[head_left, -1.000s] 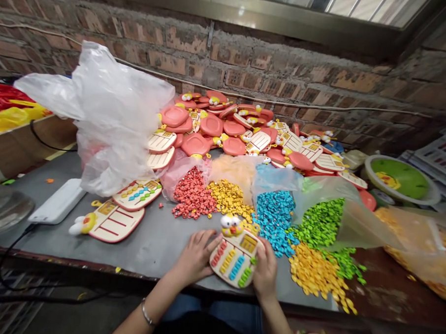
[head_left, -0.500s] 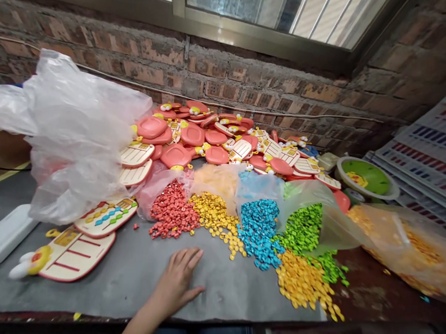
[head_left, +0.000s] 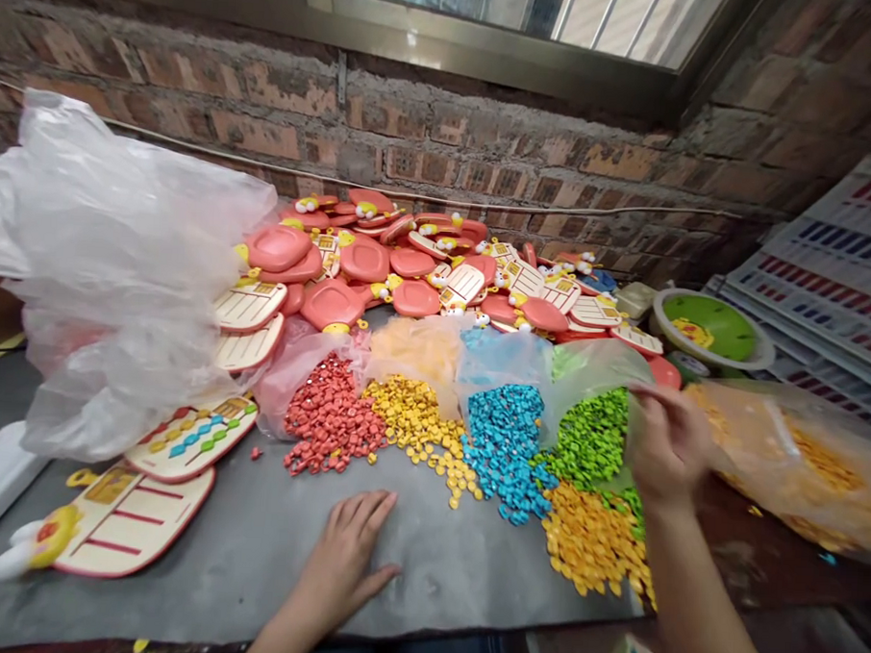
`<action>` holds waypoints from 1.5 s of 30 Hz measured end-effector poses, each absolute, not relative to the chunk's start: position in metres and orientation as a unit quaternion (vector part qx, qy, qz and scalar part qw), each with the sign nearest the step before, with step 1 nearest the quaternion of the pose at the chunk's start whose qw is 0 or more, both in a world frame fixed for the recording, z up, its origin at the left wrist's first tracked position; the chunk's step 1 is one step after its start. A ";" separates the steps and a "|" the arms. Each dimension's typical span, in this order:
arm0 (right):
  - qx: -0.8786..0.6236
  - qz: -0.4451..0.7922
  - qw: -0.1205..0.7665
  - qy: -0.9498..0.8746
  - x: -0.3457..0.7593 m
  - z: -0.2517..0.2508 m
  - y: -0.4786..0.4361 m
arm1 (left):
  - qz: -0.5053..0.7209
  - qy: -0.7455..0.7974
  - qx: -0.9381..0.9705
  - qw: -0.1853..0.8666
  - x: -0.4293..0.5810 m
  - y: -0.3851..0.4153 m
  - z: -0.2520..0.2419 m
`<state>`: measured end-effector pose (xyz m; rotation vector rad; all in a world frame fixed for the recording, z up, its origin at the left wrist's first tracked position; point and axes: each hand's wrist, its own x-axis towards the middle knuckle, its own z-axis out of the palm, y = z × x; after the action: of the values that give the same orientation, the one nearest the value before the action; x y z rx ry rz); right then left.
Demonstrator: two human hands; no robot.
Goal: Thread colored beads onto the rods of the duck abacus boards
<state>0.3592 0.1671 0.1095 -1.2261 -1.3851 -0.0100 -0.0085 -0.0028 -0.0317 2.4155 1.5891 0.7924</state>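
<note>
- Bag of green beads [head_left: 589,439]: translucent film, lying open on the counter [head_left: 251,588], with the beads spilling from its mouth toward the near edge.
- Right hand [head_left: 672,448]: raised at the bag's right edge, partly closed, with its fingers [head_left: 649,394] curled against the film; I cannot tell whether they grip it or only touch it.
- Left hand [head_left: 343,558]: open and palm down on the bare grey counter, fingers spread, holding nothing, well apart from the right hand.
- Yellow-orange beads [head_left: 592,540]: loose heap just in front of the green ones, beside the right forearm.
- Blue beads [head_left: 502,450], yellow beads [head_left: 413,427] and red beads [head_left: 327,418]: a row of heaps left of the green, each spilling from its own bag.
- Toy abacus boards: a beaded one [head_left: 192,441] and a beadless, duck-headed one [head_left: 120,520] lie left of the left hand.
- Pile of coral-pink toy cases [head_left: 336,284]: heaped behind the beads, against the brick wall [head_left: 415,143].
- Clear plastic sheeting [head_left: 120,284]: bunched at the left, over the counter.
- Bag of orange-yellow beads [head_left: 782,467]: lying at the right, past the counter's end.
</note>
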 end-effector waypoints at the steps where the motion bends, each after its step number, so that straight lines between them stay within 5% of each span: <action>1: -0.492 0.025 0.561 -0.665 0.337 0.123 0.205 | 0.264 0.528 0.804 0.069 -0.009 -0.003 -0.032; 6: -0.572 0.175 0.261 -0.758 0.223 0.153 0.360 | 0.260 0.535 0.802 0.050 -0.008 -0.001 -0.035; 12: -0.642 0.190 0.194 -0.717 0.157 0.102 0.416 | 0.257 0.542 0.798 0.053 -0.007 0.000 -0.030; 18: -0.682 0.137 0.250 -0.673 0.176 0.089 0.411 | 0.255 0.538 0.801 0.061 -0.007 -0.001 -0.022; 23: -0.531 0.048 0.466 -0.706 0.222 0.126 0.366 | 0.287 0.522 0.802 0.036 -0.006 -0.004 -0.017; 28: -0.345 0.223 0.527 -0.744 0.253 0.167 0.254 | 0.405 0.499 0.766 -0.015 -0.009 -0.008 -0.017; 30: -0.308 0.348 0.446 -0.765 0.251 0.166 0.212 | 0.445 0.491 0.748 -0.029 -0.011 -0.010 -0.019; 35: -0.182 0.514 0.076 -0.835 0.204 0.116 0.162 | 0.439 0.499 0.747 -0.016 -0.014 -0.012 -0.019; 38: -0.119 0.481 -0.001 -0.869 0.164 0.078 0.161 | 0.374 0.514 0.771 0.020 -0.014 -0.012 -0.016; 45: -0.262 0.136 0.053 -0.954 0.109 0.036 0.171 | 0.274 0.536 0.792 0.102 -0.014 -0.009 -0.011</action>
<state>0.1086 0.1708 0.0364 -0.7972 -2.9007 0.4124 -0.0141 -0.0094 -0.0105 2.3369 1.5834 0.8102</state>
